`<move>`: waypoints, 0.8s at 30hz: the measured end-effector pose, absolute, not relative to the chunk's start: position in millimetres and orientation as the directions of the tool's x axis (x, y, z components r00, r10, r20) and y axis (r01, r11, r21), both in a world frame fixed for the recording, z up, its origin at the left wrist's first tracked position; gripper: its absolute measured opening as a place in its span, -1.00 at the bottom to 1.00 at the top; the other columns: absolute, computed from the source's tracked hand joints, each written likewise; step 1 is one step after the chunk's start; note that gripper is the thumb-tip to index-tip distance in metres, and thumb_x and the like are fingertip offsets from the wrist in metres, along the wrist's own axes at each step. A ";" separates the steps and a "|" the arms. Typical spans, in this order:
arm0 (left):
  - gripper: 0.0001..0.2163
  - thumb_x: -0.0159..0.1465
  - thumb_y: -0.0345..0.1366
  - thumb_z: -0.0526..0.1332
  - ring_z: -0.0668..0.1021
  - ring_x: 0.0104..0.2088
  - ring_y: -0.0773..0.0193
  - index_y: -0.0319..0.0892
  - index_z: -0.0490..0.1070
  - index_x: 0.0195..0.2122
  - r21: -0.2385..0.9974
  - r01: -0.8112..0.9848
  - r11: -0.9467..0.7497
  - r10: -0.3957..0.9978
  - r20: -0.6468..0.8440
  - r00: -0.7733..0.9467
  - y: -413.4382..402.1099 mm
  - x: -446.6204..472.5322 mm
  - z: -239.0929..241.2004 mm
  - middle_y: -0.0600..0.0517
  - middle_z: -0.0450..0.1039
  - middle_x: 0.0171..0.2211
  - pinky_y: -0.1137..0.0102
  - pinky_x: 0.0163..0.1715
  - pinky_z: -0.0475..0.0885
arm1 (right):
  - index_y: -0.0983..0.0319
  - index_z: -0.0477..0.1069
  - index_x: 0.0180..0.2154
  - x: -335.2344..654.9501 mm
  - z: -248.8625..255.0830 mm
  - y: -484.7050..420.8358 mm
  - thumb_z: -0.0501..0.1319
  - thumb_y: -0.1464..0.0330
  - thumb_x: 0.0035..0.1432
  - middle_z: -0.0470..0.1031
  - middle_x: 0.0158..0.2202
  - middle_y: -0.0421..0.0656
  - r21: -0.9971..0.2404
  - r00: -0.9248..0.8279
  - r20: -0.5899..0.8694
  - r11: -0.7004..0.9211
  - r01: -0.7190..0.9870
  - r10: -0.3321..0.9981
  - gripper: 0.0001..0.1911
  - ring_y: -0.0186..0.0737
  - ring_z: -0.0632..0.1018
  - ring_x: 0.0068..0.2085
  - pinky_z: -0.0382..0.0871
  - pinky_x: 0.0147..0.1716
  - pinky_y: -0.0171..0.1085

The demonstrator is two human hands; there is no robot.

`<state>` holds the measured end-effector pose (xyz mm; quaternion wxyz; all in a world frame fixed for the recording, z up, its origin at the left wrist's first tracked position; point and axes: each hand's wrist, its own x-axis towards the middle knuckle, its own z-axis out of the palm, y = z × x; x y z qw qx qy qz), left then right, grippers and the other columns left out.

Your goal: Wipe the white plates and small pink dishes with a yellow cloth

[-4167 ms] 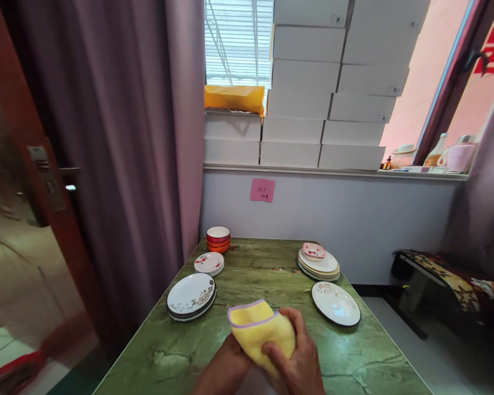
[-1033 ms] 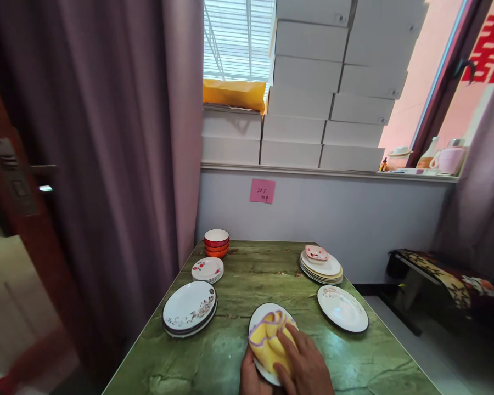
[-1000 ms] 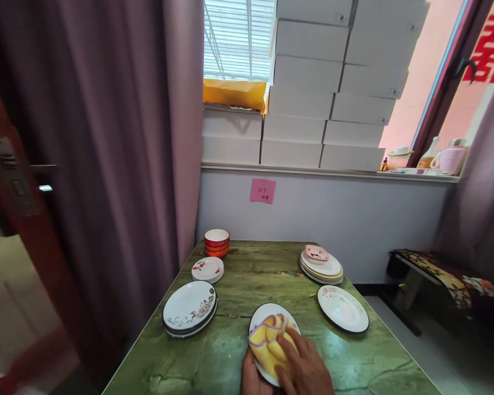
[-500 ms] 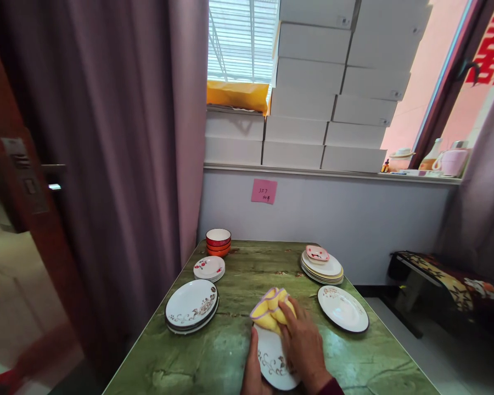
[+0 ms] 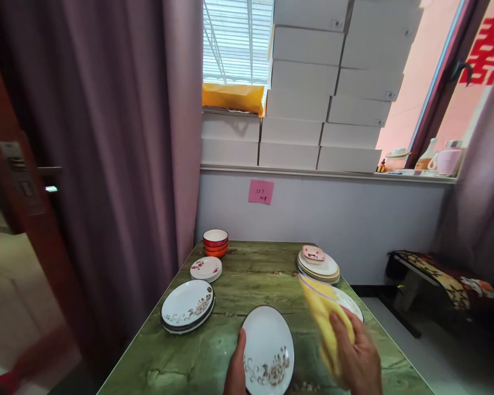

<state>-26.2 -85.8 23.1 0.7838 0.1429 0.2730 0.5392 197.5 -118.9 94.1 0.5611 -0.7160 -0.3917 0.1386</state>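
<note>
My left hand (image 5: 235, 367) grips the left edge of an oval white plate (image 5: 267, 343) with a brown flower pattern, thumb at its rim. The plate is at the front of the green table (image 5: 197, 356). To the right, my right hand (image 5: 356, 351) is closed on a yellow cloth (image 5: 323, 318) with a purple edge, which hangs apart from the held plate. Behind the cloth lies another white plate (image 5: 352, 305), partly covered by it. On the left side sits a stack of flowered plates (image 5: 185, 302) with dark rims.
Small floral plates (image 5: 206, 267) and red-orange bowls (image 5: 215, 241) are stacked at the back left. A pink patterned dish (image 5: 313, 252) tops a plate stack (image 5: 325, 269) at the back right. Behind the table is a wall with a pink note (image 5: 260, 192). A bench (image 5: 440, 274) stands right.
My right hand has lifted the yellow cloth off the held plate and moved it to the right, over the other plate. The left hand still holds its plate. The view has shifted slightly.
</note>
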 end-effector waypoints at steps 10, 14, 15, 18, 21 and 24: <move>-0.57 0.09 -0.09 0.37 0.35 0.25 -0.19 -0.18 0.58 -0.04 0.811 -0.533 0.241 0.964 -0.137 0.228 -112.8 -45.1 54.2 -0.17 0.61 -0.06 0.02 0.30 0.09 | 0.06 0.57 -0.07 162.3 91.2 -125.6 0.10 0.16 0.31 0.44 0.18 -0.09 -0.702 -0.072 0.515 0.469 0.535 0.854 -0.68 -0.11 0.49 0.16 0.40 0.08 -0.23; -0.61 0.18 -0.11 0.28 0.43 0.16 -0.20 -0.16 0.58 -0.02 0.823 -0.528 0.209 0.942 -0.024 0.335 -105.1 -43.1 89.7 -0.15 0.61 -0.05 -0.03 0.23 0.20 | 0.10 0.41 0.15 165.7 118.8 -127.7 0.28 0.15 0.12 0.44 0.18 -0.02 -0.770 -0.155 0.451 0.471 0.430 0.879 -0.45 0.00 0.48 0.15 0.37 0.11 -0.15; -0.63 0.21 -0.12 0.25 0.47 0.12 -0.19 -0.15 0.59 -0.02 0.822 -0.528 0.212 0.925 0.005 0.380 -103.9 -44.6 100.2 -0.14 0.62 -0.07 -0.01 0.20 0.25 | 0.11 0.37 0.19 165.6 129.4 -127.8 0.35 0.16 0.03 0.48 0.14 -0.03 -0.784 -0.157 0.394 0.420 0.456 0.906 -0.33 0.02 0.51 0.11 0.39 0.07 -0.14; -0.68 0.28 -0.19 0.18 0.59 -0.08 -0.11 -0.15 0.59 -0.02 0.849 -0.481 0.219 0.848 0.077 0.524 -104.4 -50.6 127.2 -0.08 0.66 -0.19 0.09 0.04 0.40 | 0.11 0.52 -0.02 160.7 157.6 -127.5 0.40 0.20 -0.07 0.63 -0.14 -0.15 -0.781 -0.216 0.215 0.300 0.548 0.952 -0.49 -0.07 0.59 -0.16 0.43 -0.14 -0.24; -0.68 0.33 -0.26 0.15 0.63 -0.20 -0.03 -0.20 0.55 0.04 0.852 -0.449 0.270 0.803 0.058 0.593 -107.0 -53.3 140.1 -0.07 0.67 -0.24 0.19 -0.11 0.47 | 0.17 0.55 -0.26 155.5 165.6 -124.9 0.36 0.19 -0.04 0.62 -0.33 -0.21 -0.862 -0.262 0.156 0.261 0.435 0.952 -0.72 -0.16 0.56 -0.30 0.41 -0.27 -0.31; -0.66 0.33 -0.28 0.18 0.64 -0.14 -0.02 -0.24 0.49 0.09 0.773 -0.526 0.356 0.859 -0.048 0.510 -103.9 -48.9 137.3 -0.11 0.66 -0.17 0.19 -0.06 0.47 | 0.21 0.48 -0.10 150.4 146.9 -119.7 0.40 0.13 -0.10 0.63 -0.21 -0.12 -0.993 -0.206 0.103 0.113 0.034 0.973 -0.49 -0.07 0.60 -0.21 0.46 -0.19 -0.20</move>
